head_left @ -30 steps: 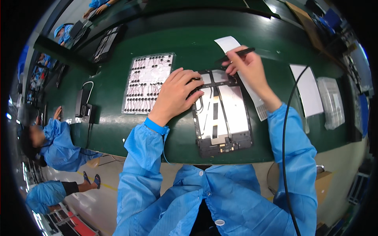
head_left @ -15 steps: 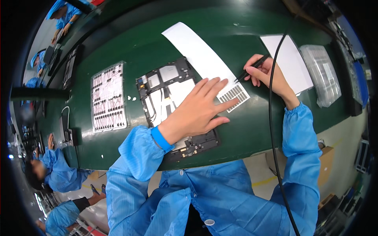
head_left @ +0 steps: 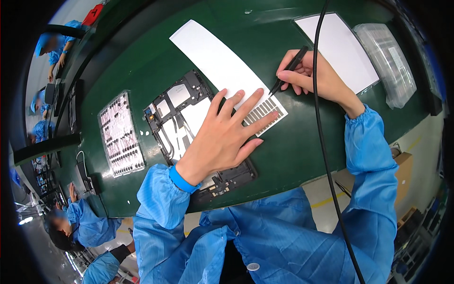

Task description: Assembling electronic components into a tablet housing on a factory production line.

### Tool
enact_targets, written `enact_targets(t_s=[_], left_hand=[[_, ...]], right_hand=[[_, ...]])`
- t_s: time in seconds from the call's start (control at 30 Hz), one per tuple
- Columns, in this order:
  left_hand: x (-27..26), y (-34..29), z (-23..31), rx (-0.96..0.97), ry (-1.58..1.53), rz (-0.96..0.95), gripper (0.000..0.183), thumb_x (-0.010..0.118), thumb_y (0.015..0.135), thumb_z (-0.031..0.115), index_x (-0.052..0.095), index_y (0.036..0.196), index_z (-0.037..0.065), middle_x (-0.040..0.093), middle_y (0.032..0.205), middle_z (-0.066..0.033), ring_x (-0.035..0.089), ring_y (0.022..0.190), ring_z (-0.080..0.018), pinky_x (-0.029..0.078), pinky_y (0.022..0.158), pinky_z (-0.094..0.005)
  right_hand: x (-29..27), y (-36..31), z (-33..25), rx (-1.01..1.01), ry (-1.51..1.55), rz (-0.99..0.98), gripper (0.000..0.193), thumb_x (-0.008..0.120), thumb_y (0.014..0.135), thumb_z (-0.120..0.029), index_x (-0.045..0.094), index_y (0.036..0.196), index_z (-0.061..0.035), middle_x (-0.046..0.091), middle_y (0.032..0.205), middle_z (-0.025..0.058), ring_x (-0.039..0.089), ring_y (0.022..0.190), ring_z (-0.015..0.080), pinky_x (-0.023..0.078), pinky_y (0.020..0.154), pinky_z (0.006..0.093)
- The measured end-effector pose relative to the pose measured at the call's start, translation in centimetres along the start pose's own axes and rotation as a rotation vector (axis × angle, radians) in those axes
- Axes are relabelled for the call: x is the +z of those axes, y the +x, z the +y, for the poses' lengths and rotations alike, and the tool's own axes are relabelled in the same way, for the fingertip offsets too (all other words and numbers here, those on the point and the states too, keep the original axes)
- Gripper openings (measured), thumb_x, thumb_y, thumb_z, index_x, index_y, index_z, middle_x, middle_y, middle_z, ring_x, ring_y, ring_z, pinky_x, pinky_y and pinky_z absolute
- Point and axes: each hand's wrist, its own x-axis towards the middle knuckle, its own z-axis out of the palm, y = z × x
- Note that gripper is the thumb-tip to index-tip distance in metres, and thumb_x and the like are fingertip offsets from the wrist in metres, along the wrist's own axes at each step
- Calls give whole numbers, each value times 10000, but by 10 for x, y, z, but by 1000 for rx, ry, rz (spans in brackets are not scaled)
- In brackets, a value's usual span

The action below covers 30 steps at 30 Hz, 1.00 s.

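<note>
My right hand (head_left: 307, 75) is closed around black tweezers (head_left: 289, 71), their tips at the edge of the grey strips (head_left: 257, 111) on a long white backing sheet (head_left: 220, 54). With fingers spread, my left hand (head_left: 222, 132) lies over that sheet's near end, its fingertips among and beside the strips. Beneath my left hand and wrist is a black device chassis (head_left: 189, 85) with white panels and cables, partly hidden. Whether a strip is between the tweezer tips is too small to tell.
A tray of small black parts with wires (head_left: 120, 137) lies at the left. A white sheet (head_left: 343, 52) and a clear plastic package (head_left: 388, 64) lie at the right. A black cable (head_left: 321, 123) hangs across the view near my right hand. Co-workers sit at the far left.
My head view has shifted and turned a little. The tweezers have come down onto the strips from just above them. My left hand still lies spread on the sheet.
</note>
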Motion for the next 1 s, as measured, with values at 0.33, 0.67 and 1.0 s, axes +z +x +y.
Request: enact_targets(t_s=[0.33, 0.67, 1.0], left_hand=[[6, 0, -11, -41, -235, 185, 415, 742, 871, 165, 586, 1250, 95, 511, 1458, -169, 464, 1389, -370, 272, 1205, -564], [6, 5, -14, -182, -202, 292, 545, 804, 820, 188, 540, 1268, 25, 629, 1244, -172, 578, 1222, -358, 387, 1123, -498], [7, 3, -24, -168, -268, 475, 156, 765, 848, 25, 695, 986, 47, 707, 923, -69, 625, 737, -207, 480, 561, -301]], right_hand=[[22, -8, 7, -562, -666, 79, 592, 851, 777, -349, 651, 1289, -130, 694, 1213, 78, 632, 1154, 299, 425, 1062, 410], [35, -11, 7, -558, -701, 160, 469, 885, 720, -217, 707, 1141, -113, 713, 1179, 87, 646, 1098, 298, 482, 972, 408], [37, -9, 10, -589, -515, 146, 209, 830, 781, -95, 701, 940, -49, 758, 955, 73, 712, 918, 274, 509, 893, 423]])
